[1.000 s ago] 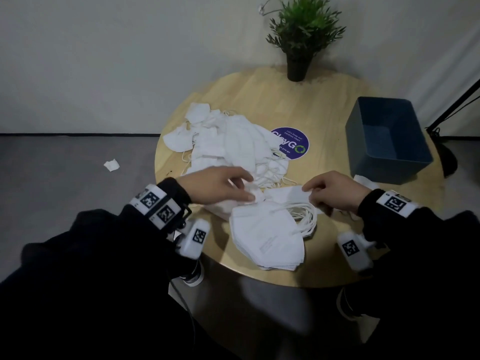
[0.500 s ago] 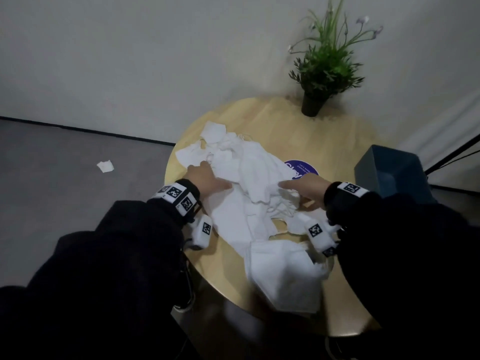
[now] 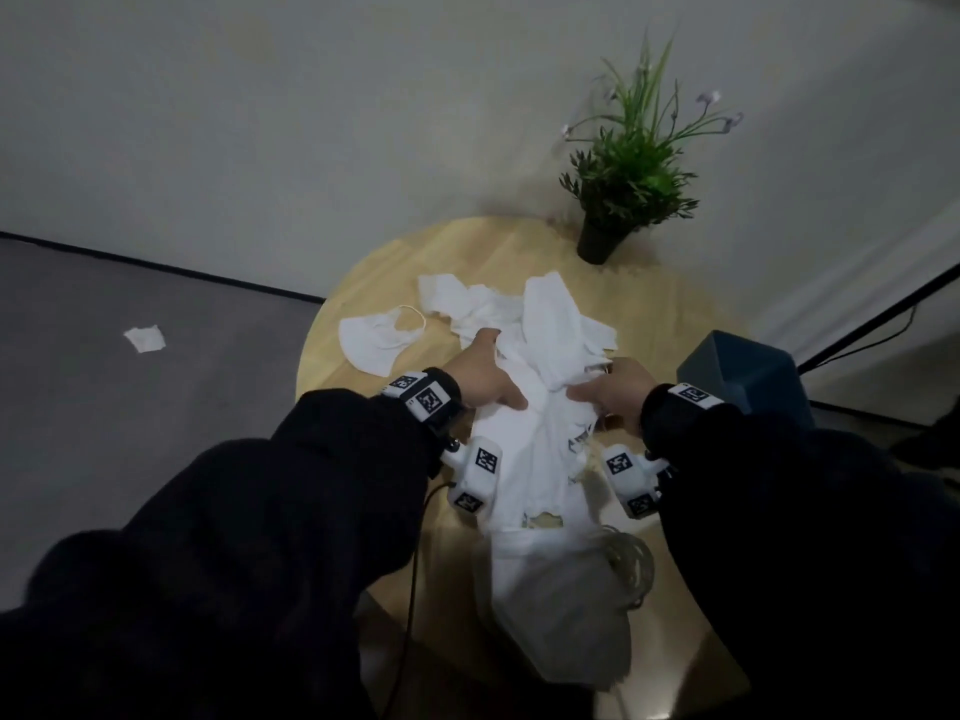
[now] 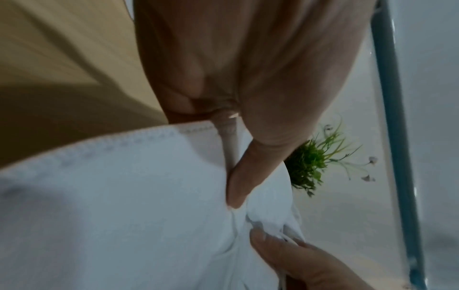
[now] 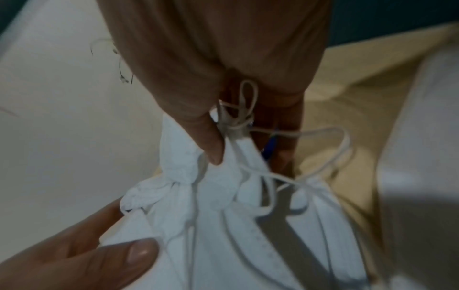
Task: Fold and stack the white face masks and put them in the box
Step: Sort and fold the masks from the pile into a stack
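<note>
A loose heap of white face masks (image 3: pixel 545 324) lies mid-table. My left hand (image 3: pixel 491 368) reaches into its left side, and its thumb (image 4: pixel 237 188) presses a mask (image 4: pixel 111 196) against the fingers beneath. My right hand (image 3: pixel 597 389) is at the heap's right side. Its thumb (image 5: pixel 211 149) pinches bunched mask fabric (image 5: pixel 198 196) and tangled ear loops (image 5: pixel 335 141). The two hands are a few centimetres apart on the same clump. A folded stack of masks (image 3: pixel 561 605) sits at the table's near edge. The blue box (image 3: pixel 748 371) stands at the right, partly hidden by my right sleeve.
One mask (image 3: pixel 374 343) lies apart at the table's left edge. A potted plant (image 3: pixel 623 189) stands at the back of the round wooden table (image 3: pixel 519 252). A scrap of white paper (image 3: pixel 145 339) lies on the grey floor. A black stand leg (image 3: pixel 883 314) slants at right.
Both hands left the near stack and moved away into the loose heap, then closed in on one clump. The head view has shifted forward and left.
</note>
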Tool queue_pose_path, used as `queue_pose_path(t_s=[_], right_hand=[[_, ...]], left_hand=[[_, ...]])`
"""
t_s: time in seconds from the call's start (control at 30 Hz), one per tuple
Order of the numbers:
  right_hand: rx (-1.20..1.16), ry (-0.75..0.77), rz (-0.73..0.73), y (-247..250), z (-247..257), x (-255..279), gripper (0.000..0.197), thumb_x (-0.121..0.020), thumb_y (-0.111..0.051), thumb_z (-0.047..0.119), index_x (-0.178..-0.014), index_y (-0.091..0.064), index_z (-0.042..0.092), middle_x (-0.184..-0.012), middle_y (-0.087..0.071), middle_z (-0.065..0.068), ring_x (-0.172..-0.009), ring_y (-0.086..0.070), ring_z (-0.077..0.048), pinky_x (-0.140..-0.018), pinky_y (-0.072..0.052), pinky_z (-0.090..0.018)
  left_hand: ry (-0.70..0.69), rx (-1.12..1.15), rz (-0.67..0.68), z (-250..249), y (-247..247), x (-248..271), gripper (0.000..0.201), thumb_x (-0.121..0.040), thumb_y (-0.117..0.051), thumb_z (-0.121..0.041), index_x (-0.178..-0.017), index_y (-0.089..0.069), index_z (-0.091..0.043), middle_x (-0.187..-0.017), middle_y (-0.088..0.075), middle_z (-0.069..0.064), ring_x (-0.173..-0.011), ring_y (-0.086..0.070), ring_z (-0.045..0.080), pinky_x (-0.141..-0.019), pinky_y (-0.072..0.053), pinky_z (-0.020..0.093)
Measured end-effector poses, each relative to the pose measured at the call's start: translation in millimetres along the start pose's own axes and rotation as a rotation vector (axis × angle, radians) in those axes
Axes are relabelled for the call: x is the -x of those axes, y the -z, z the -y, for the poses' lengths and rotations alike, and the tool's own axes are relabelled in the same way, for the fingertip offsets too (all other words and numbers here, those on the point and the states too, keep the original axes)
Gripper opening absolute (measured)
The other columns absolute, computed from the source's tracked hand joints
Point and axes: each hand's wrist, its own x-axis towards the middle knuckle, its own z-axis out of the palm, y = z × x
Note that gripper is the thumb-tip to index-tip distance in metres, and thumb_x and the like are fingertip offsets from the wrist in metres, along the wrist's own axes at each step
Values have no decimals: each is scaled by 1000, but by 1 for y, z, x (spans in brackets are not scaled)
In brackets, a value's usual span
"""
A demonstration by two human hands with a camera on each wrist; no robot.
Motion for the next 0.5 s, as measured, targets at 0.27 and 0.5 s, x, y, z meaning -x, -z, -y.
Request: queue_pose_path(t_s=[0.27, 0.5], right_hand=[[113, 227, -268, 90, 30, 8, 25, -74, -88, 5, -91, -69, 8, -89, -73, -15, -77, -70, -31, -71, -59, -46], [352, 251, -233, 93, 19, 10, 31, -83, -71, -4, -87, -53, 22, -92, -74, -8, -74, -64, -26, -63, -50, -33]], left_hand=[[-202, -58, -153, -30, 34, -10, 46, -82, -78, -1, -119, -68, -27, -129, -57, -1, -122, -56, 20, -102, -51, 37], [-187, -254, -291, -18, 51, -1, 36, -83, -67, -5, -108, -60, -30, -119, -61, 4, -101, -59, 24, -75, -44, 30]])
